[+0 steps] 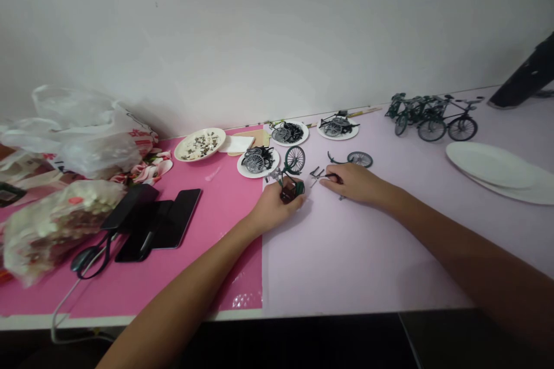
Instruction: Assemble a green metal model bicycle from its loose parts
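My left hand (274,207) is closed around a partly built green model bicycle (291,176), whose spoked wheel sticks up above my fingers. My right hand (352,181) rests on the pale table with fingers pinched on a small thin tool or part (322,174) that I cannot name. Just beyond it lies a loose wheel with a curved mudguard (355,158). Three small white plates (258,161) (289,132) (338,127) behind hold heaps of dark bicycle parts.
Finished green model bicycles (433,115) stand at the back right. Large white plates (497,170) lie at the right. On the pink mat (208,225) are a dish of small pieces (199,144), black phones (160,222), scissors (90,256) and plastic bags (64,184).
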### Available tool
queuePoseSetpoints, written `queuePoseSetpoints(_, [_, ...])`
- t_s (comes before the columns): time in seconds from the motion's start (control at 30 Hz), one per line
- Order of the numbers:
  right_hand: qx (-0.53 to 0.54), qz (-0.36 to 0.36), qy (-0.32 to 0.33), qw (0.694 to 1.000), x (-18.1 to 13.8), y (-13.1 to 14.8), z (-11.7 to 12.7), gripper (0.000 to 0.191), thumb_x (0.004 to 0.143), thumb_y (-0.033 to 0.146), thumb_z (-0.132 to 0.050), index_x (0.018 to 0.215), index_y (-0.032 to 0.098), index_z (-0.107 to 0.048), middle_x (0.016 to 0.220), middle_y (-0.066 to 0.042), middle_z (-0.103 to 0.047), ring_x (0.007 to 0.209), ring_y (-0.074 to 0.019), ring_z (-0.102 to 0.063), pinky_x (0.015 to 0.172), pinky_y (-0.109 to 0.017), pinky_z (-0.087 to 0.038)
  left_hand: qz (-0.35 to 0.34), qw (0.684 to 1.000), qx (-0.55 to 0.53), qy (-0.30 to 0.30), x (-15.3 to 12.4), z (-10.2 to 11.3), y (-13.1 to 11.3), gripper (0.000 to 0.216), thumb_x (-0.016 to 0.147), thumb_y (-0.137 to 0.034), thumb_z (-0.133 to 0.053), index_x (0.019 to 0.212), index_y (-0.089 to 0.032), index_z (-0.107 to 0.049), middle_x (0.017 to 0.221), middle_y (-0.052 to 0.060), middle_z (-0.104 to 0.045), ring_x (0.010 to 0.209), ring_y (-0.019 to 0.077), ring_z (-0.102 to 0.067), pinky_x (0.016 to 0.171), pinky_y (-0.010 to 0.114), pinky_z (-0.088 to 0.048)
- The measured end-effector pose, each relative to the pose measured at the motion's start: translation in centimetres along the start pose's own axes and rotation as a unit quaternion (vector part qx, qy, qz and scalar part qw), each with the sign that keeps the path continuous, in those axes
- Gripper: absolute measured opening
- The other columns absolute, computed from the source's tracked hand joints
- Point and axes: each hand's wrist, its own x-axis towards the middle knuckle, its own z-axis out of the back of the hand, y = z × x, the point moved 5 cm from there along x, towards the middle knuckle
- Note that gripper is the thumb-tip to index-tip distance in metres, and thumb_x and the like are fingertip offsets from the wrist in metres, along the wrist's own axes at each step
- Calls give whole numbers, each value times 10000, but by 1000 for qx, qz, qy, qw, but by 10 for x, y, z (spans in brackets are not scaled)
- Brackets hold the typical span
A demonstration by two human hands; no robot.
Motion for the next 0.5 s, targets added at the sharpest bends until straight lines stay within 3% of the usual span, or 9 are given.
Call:
queuePoseSetpoints(0.3, [47, 1, -17, 999, -1, -1, 3, 388, 978, 486, -539, 736, 238, -365, 644, 17, -526, 572, -154, -466, 571, -294, -301, 5, 1000, 7, -2, -1, 1, 0, 239, 862, -384, -680, 955, -177, -607, 811, 15, -664, 713, 159, -593, 659, 287, -480])
queuePoseSetpoints(0.5, [96, 2, -62, 993, -3, 2, 7, 426, 996, 543, -514, 741, 247, -345, 626, 40, -465, 545, -143, -430, 557, -299, -317, 1, 1000, 6, -1, -1, 1, -2, 228, 859, -360, -680, 974, -175, -614, 817, 15, -659, 726, 158, -600, 667, 282, -484])
